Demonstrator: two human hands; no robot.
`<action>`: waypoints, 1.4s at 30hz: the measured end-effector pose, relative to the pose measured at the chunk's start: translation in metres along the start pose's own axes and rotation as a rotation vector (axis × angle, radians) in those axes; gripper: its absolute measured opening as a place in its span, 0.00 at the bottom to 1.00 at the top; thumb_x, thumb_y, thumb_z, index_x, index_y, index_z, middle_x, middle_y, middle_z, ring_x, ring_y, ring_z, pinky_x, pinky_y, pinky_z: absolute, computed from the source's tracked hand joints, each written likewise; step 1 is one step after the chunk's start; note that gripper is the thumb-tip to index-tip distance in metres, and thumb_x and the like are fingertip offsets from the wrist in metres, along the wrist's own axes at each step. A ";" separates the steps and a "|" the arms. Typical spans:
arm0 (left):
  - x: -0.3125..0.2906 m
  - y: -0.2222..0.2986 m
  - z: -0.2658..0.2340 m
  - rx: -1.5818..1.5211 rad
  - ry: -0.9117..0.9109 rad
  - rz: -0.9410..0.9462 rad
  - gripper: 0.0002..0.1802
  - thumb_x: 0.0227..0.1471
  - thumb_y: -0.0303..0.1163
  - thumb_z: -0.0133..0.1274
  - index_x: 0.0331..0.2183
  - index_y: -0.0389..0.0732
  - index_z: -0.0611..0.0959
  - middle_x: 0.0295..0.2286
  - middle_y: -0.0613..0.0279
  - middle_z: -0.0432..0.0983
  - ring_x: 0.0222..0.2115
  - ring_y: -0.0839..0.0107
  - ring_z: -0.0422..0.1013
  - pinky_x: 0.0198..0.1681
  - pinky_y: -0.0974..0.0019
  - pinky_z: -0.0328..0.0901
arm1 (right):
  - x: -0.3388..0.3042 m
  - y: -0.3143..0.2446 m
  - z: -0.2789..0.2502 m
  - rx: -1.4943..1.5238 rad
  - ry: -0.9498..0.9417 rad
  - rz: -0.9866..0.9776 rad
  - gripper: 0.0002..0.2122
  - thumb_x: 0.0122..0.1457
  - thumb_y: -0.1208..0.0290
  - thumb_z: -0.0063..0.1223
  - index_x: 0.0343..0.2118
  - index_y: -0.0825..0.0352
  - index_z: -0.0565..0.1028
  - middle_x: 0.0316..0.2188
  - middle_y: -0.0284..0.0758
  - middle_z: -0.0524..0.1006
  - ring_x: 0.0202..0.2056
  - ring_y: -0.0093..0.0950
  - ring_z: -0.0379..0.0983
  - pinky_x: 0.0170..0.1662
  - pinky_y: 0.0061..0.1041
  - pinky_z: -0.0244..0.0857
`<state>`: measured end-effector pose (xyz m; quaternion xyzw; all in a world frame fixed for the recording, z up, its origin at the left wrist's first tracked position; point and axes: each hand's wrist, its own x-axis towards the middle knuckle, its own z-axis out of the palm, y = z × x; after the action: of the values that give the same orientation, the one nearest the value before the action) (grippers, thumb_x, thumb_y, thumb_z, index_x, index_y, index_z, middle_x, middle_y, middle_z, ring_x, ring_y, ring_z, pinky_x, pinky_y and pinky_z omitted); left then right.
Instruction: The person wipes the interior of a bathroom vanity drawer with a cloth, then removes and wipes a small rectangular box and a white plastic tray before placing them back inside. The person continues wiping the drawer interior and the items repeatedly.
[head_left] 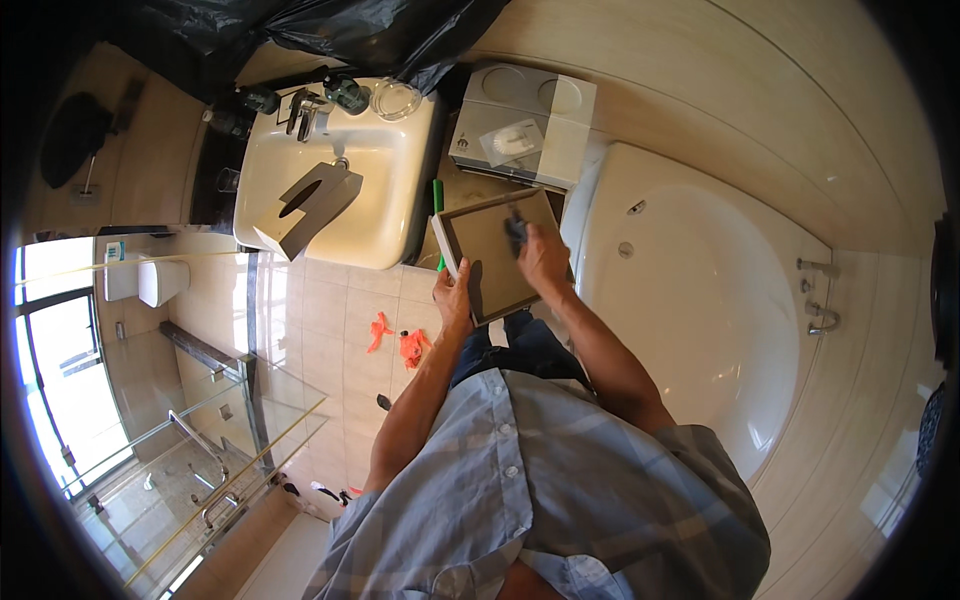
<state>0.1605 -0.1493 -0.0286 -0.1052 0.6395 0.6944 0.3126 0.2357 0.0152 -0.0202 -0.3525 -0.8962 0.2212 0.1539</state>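
My left hand (455, 298) is closed on the near left edge of a shallow rectangular tray (480, 228), holding it tilted in front of my body. The tray has a brownish inside and a pale rim. Over its inner surface, my right hand (543, 260) is closed on a small dark tool (515, 230), perhaps a brush; motion blur hides its exact kind. A bright green strip (438, 197) shows upright beside the tray's left side, partly hidden behind it.
A washbasin (395, 190) holds a grey tissue box cover (312, 205) near its tap (302, 115). Behind the tray stands a white-grey box (575, 105) with a plastic packet (513, 143). The bathtub (690, 310) lies right; orange scraps (412, 348) lie on the floor.
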 end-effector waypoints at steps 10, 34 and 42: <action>0.006 -0.008 -0.004 -0.010 -0.018 -0.023 0.24 0.56 0.46 0.59 0.45 0.37 0.76 0.34 0.61 0.76 0.33 0.74 0.71 0.36 0.68 0.67 | -0.032 -0.034 0.016 0.269 -0.175 -0.265 0.12 0.48 0.76 0.55 0.38 0.63 0.76 0.39 0.45 0.68 0.33 0.48 0.74 0.34 0.45 0.71; -0.003 -0.009 -0.011 0.131 0.021 0.000 0.22 0.58 0.46 0.57 0.43 0.35 0.79 0.33 0.63 0.77 0.31 0.76 0.71 0.33 0.70 0.67 | -0.008 -0.020 0.010 0.208 -0.573 -0.273 0.12 0.43 0.78 0.57 0.35 0.67 0.79 0.32 0.45 0.74 0.41 0.45 0.72 0.43 0.41 0.68; -0.003 0.012 -0.006 0.196 0.030 0.049 0.24 0.53 0.43 0.61 0.43 0.33 0.81 0.33 0.58 0.80 0.31 0.73 0.74 0.34 0.67 0.68 | 0.061 0.034 0.007 -0.189 -0.114 -0.278 0.07 0.55 0.73 0.49 0.27 0.71 0.77 0.40 0.47 0.71 0.31 0.43 0.74 0.31 0.41 0.72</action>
<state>0.1550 -0.1559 -0.0181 -0.0690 0.7113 0.6344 0.2948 0.2092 0.0776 -0.0358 -0.2252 -0.9603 0.1320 0.0982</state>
